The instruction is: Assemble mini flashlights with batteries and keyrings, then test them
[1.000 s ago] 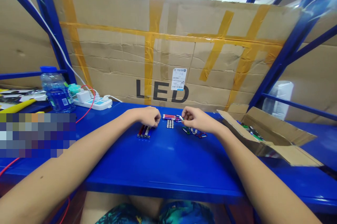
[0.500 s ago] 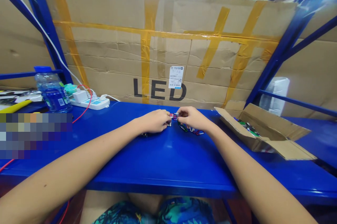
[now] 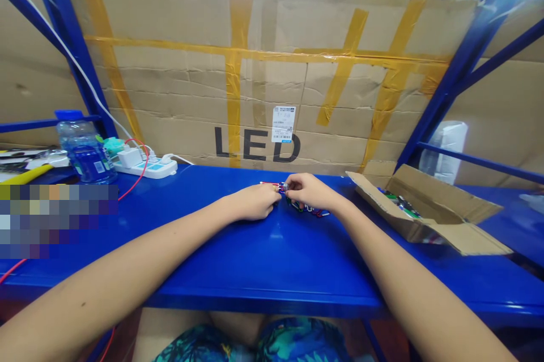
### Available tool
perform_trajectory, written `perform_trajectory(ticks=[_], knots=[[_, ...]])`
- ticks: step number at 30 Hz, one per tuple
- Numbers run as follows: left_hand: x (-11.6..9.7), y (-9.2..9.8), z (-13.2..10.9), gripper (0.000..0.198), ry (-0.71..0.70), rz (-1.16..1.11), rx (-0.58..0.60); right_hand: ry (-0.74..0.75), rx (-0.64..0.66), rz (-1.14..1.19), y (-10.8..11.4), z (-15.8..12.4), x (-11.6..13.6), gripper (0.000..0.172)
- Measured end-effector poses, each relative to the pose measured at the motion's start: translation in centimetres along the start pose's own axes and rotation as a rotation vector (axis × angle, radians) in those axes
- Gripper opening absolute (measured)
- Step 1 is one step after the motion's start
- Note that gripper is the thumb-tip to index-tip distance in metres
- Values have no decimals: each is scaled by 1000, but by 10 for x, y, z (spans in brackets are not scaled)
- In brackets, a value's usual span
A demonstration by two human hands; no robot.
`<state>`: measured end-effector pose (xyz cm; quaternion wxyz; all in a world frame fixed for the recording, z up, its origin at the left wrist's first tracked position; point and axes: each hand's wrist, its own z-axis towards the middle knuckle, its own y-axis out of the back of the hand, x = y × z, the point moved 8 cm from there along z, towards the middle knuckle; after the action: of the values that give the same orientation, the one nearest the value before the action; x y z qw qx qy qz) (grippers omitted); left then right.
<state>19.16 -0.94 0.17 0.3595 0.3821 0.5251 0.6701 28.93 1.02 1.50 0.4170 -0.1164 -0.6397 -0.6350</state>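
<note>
My left hand (image 3: 260, 202) rests low over the blue table, its fingers curled against a small bundle of slim red, silver and purple metal pieces (image 3: 278, 186). My right hand (image 3: 309, 189) pinches the right end of the same bundle between thumb and fingers. What kind of pieces they are is too small to tell. Under and beside my right hand lie several small carabiners (image 3: 314, 211) in green, silver and red, partly hidden by the palm.
An open cardboard box (image 3: 450, 230) with small coloured items stands at the right. On the left are a blue-capped bottle (image 3: 85, 149), a white power strip (image 3: 147, 166) and a red cable (image 3: 138, 183). A large cardboard sheet (image 3: 182, 96) closes off the back of the blue table (image 3: 272, 265).
My left hand has shifted slightly right and towards me, uncovering more of the bundle's left end. My right hand has stayed almost still.
</note>
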Motion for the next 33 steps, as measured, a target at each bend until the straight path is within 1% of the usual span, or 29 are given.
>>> perform_trajectory(ticks=[3, 6, 9, 11, 14, 18, 21, 23, 24, 27, 29, 31, 33], knots=[[0, 2, -4, 20, -10, -76, 38, 5, 2, 0, 0, 0, 1, 7], [1, 11, -9, 22, -10, -153, 43, 3, 21, 8, -3, -1, 0, 8], [7, 19, -13, 16, 61, -132, 51, 6, 51, 44, -7, -1, -1, 10], [10, 17, -15, 13, 115, -106, 100, 12, 69, 71, -10, -1, -2, 11], [12, 12, -15, 15, 156, -63, 151, 21, 86, 101, -13, 0, -3, 13], [12, 10, -14, 15, 169, -45, 155, 39, 105, 122, -18, 2, -4, 16], [14, 15, -15, 8, 190, -60, 147, 46, 102, 106, -19, 3, -6, 18], [17, 21, -16, 5, 204, -49, 105, 46, 94, 91, -18, 3, -7, 20], [19, 24, -16, 7, 212, -36, 64, 47, 90, 86, -18, 4, -6, 20], [22, 37, -14, 14, 209, -53, -131, 48, 86, 94, -18, 3, -2, 20], [20, 43, -13, 17, 161, -117, -256, 50, 88, 122, -19, 2, 4, 19], [16, 43, -11, 17, 101, -163, -314, 64, 90, 154, -20, 1, 9, 21], [12, 41, -10, 16, 54, -170, -317, 78, 91, 170, -21, 0, 12, 22]])
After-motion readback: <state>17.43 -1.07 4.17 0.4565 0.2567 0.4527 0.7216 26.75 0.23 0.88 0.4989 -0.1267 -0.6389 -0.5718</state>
